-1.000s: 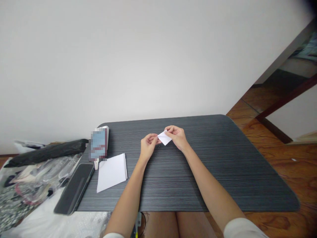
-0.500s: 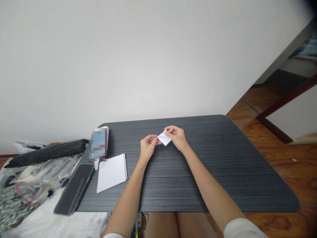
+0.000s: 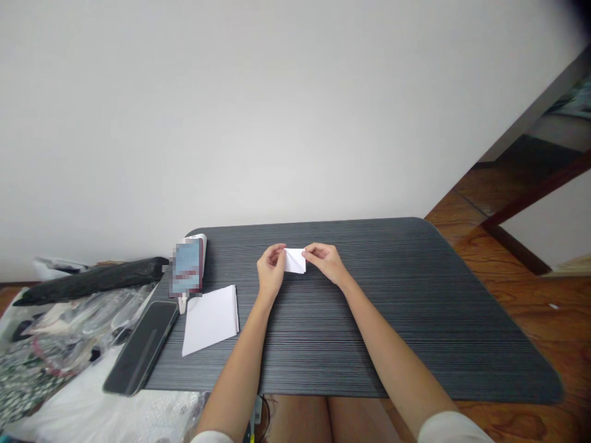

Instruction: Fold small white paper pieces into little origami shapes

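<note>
A small folded piece of white paper [image 3: 294, 261] is held up between my two hands, over the far middle of the dark table. My left hand [image 3: 271, 268] pinches its left edge between thumb and fingers. At the upper right corner, the thumb and fingertips of my right hand [image 3: 325, 258] are closed on the same paper. Faint creases show on its face. To the left of my left forearm, a stack of white paper sheets [image 3: 211, 321] lies on the table.
A smartphone [image 3: 141, 347] lies over the table's left edge. Behind the stack is a box-like object with a blurred front [image 3: 187, 267]. Left of the dark wood-grain table [image 3: 415, 320] are a long black bag [image 3: 92, 284] and clear plastic wrapping. A white wall [image 3: 295, 123] stands behind.
The folded paper has turned from a tilted diamond to a level rectangle and shifted slightly left. My right hand's grip has moved to its upper right corner.
</note>
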The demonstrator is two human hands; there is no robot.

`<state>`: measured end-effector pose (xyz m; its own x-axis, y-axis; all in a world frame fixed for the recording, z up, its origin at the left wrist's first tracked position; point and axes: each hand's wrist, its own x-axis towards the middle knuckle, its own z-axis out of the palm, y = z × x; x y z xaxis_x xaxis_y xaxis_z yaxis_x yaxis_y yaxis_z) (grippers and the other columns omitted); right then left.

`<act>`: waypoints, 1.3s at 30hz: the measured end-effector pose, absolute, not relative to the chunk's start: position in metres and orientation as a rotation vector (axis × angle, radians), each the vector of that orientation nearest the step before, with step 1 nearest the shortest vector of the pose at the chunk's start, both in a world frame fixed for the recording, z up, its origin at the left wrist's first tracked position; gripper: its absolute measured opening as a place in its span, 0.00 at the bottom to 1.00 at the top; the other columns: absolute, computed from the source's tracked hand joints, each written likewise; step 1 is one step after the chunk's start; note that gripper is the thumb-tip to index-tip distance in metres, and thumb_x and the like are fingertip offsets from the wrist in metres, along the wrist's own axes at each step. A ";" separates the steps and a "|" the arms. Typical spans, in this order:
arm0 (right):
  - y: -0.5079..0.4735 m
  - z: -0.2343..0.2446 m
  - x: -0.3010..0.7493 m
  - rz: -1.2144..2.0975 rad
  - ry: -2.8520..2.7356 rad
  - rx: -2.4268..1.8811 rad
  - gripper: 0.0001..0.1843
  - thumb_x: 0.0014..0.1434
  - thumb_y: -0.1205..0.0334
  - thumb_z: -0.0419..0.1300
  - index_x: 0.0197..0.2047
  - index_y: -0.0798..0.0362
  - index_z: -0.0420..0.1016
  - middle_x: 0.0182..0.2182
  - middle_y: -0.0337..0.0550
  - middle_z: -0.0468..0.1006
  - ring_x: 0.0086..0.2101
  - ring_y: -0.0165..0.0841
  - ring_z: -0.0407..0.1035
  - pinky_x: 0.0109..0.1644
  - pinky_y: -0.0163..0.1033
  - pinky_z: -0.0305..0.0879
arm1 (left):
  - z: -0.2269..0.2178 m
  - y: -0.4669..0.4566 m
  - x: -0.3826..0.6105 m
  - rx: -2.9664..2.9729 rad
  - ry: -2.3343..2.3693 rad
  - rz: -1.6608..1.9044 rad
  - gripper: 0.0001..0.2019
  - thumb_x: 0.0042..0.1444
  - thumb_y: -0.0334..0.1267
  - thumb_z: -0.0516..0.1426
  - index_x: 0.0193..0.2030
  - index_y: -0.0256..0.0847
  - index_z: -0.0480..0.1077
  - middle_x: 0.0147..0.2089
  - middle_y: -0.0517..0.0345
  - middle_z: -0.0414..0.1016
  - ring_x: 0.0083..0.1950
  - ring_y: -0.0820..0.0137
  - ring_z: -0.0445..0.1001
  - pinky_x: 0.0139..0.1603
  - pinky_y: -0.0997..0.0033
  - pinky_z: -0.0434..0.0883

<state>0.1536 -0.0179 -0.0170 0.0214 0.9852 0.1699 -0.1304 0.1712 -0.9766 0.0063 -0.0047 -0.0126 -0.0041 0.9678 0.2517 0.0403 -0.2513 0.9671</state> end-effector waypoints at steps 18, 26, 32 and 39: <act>-0.019 -0.025 0.149 0.786 -1.599 -1.058 0.06 0.47 0.59 0.61 0.29 0.52 0.75 0.31 0.42 0.71 0.28 0.29 0.64 0.30 0.36 0.61 | -0.016 -0.001 0.007 1.380 1.074 1.260 0.10 0.45 0.39 0.57 0.33 0.37 0.72 0.33 0.54 0.75 0.35 0.69 0.73 0.38 0.71 0.69; -0.023 -0.019 0.151 0.749 -1.614 -1.052 0.16 0.57 0.57 0.50 0.26 0.52 0.75 0.29 0.42 0.72 0.31 0.31 0.66 0.37 0.37 0.61 | -0.016 -0.003 0.008 1.441 1.015 1.177 0.12 0.47 0.41 0.57 0.36 0.36 0.73 0.36 0.52 0.76 0.38 0.66 0.74 0.42 0.68 0.69; -0.021 -0.024 0.150 0.710 -1.617 -1.044 0.09 0.52 0.59 0.56 0.29 0.51 0.76 0.29 0.42 0.71 0.29 0.30 0.65 0.32 0.36 0.61 | -0.020 -0.001 0.007 1.386 1.027 1.173 0.13 0.45 0.41 0.58 0.36 0.36 0.74 0.37 0.52 0.77 0.38 0.65 0.74 0.42 0.65 0.70; -0.019 -0.026 0.149 0.727 -1.569 -1.056 0.05 0.48 0.59 0.60 0.27 0.50 0.76 0.28 0.41 0.71 0.26 0.29 0.62 0.29 0.36 0.59 | -0.017 -0.003 0.008 1.339 1.005 1.131 0.14 0.43 0.40 0.60 0.37 0.35 0.74 0.37 0.51 0.77 0.38 0.64 0.75 0.40 0.66 0.71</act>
<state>0.1494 -0.0195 -0.0260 -0.0485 0.9033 0.4262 0.2594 0.4235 -0.8680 0.0079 -0.0030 -0.0170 0.1955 0.9770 0.0847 -0.0315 -0.0801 0.9963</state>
